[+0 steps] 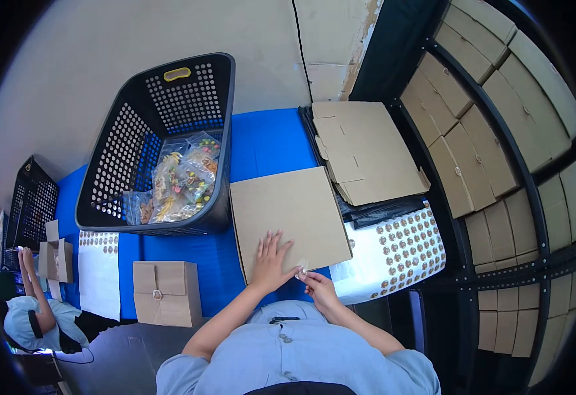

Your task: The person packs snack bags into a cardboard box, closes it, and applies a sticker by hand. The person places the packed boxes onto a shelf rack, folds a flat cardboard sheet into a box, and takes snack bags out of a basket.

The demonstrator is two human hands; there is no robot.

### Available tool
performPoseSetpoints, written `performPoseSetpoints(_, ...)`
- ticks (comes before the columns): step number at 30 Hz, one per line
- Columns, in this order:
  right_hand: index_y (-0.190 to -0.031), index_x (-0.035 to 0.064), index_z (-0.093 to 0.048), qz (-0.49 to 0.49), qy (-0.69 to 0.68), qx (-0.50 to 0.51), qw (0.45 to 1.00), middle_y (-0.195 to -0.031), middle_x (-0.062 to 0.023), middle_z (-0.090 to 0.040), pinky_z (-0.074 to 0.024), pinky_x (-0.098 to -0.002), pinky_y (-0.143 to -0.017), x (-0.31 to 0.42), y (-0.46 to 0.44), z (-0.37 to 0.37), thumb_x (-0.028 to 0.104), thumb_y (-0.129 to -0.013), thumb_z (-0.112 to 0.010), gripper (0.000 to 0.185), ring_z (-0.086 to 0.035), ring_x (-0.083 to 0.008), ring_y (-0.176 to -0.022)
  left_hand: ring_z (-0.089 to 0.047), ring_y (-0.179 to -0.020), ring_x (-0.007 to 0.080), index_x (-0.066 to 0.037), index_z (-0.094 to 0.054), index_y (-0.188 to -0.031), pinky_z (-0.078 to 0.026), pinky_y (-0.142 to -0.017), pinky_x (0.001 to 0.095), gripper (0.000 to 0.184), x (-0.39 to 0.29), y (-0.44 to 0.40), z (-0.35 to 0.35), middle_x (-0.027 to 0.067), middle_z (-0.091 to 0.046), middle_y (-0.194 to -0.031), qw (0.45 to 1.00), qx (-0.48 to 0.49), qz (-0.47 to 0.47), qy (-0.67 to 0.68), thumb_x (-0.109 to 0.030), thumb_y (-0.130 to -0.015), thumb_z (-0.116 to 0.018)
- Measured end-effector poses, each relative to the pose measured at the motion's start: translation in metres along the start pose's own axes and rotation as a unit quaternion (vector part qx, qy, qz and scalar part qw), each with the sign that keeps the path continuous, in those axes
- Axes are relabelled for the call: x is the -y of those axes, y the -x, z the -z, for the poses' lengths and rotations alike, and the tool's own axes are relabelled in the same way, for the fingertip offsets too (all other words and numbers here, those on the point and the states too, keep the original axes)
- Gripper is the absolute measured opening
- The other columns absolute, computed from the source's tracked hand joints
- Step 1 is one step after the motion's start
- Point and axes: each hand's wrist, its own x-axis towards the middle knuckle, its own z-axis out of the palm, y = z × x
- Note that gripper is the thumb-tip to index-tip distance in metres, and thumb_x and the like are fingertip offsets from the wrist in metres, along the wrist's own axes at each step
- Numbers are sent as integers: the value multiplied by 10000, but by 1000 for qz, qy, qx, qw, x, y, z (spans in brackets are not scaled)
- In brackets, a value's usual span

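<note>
A flat brown cardboard box lies on the blue table in front of me. My left hand rests on its near part, fingers spread, with the thumb reaching toward a small round sticker. My right hand pinches that sticker at the box's near edge. To the right lies a sheet of round stickers, partly under the cardboard. A closed box with a round sticker stands to the left of my hands.
A black basket holding clear bags of small items stands at the back left. Flattened cardboard lies at the back right. Shelves of boxes rise on the right. Another person works at far left beside an open box.
</note>
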Motion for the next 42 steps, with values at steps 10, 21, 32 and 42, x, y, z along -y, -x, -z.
performPoseSetpoints(10,-1185,32,-404,31,29,-31,999,-872,-103,-596,-526,-296,-617,-7,-10,4,28,-869,-625,385,-594,-162,-715,-141,-1440,398,-137,-415,-1406,-104,-1155,549,839,-4,0,1,197,-244,-1523,1000,11,3,-8,-593,-752,-679)
performPoseSetpoints(21,-991,57,-549,7,150,2,989,-834,-63,-551,-489,-297,-601,8,-2,-4,369,-881,-594,334,-589,-165,-718,-107,-1440,424,-138,-384,-1431,-96,-1146,573,887,-4,0,4,220,-208,-1528,999,32,-6,-39,-568,-723,-700)
performPoseSetpoints(32,-1007,22,-585,39,262,-7,964,-933,-69,-612,-472,-278,-668,-1,-16,-6,502,-865,-648,504,-579,-136,-813,-90,-1424,472,-140,-271,-1499,-96,-1117,640,916,-8,-1,-1,230,-163,-1542,990,82,-23,-116,-564,-773,-635)
performPoseSetpoints(42,-1123,47,-586,34,273,32,961,-1069,-71,-631,-464,-325,-775,-6,-23,13,467,-973,-488,457,-567,-168,-1004,-102,-1415,489,-171,-300,-1493,-87,-1110,653,848,-9,1,-6,249,-176,-1532,993,42,-33,-104,-568,-806,-596)
